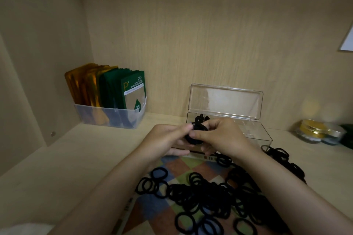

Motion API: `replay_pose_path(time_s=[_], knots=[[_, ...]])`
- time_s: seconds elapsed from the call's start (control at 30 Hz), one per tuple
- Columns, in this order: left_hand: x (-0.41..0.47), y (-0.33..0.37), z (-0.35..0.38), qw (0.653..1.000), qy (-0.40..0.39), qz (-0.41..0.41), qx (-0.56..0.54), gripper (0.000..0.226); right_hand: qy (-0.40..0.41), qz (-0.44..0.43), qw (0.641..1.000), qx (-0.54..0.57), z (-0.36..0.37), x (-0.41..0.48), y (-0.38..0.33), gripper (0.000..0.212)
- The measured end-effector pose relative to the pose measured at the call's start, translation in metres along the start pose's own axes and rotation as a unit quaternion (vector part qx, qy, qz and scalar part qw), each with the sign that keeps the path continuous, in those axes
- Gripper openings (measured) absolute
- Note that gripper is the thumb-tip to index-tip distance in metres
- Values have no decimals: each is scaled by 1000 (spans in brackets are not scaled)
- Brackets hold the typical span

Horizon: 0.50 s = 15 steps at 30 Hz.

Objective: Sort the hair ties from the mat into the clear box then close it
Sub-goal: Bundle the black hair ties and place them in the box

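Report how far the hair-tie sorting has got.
Done: the clear box stands with its lid up; its visible right part holds no ties. In hand: the left hand and right hand both pinch a bunch of black ties in front of the box. Left: a large pile of ties lies on the mat, stray ties to its right, and the lid is not yet closed.

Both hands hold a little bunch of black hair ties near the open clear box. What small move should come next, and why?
Probably carry the bunch forward over the box and let go. Left hand and right hand both pinch it close in front of the box, the lid stands open, and many ties lie on the mat.
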<state>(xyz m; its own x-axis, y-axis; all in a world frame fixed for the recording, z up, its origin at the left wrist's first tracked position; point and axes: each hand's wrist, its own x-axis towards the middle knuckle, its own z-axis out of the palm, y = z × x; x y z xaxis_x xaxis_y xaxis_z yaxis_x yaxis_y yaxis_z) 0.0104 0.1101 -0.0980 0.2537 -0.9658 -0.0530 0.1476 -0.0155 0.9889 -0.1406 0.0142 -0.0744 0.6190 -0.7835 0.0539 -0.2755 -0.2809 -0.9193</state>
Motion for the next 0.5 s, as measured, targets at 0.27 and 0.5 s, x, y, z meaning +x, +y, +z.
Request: replay_pose_path(time_s=[0.27, 0.5], knots=[[1, -1, -1, 997, 57, -39, -22, 22, -98, -18, 994, -47, -6, -4, -4, 18], [6, -6, -2, 991, 127, -23, 14, 18, 32, -62, 988, -136, -15, 3, -3, 34]])
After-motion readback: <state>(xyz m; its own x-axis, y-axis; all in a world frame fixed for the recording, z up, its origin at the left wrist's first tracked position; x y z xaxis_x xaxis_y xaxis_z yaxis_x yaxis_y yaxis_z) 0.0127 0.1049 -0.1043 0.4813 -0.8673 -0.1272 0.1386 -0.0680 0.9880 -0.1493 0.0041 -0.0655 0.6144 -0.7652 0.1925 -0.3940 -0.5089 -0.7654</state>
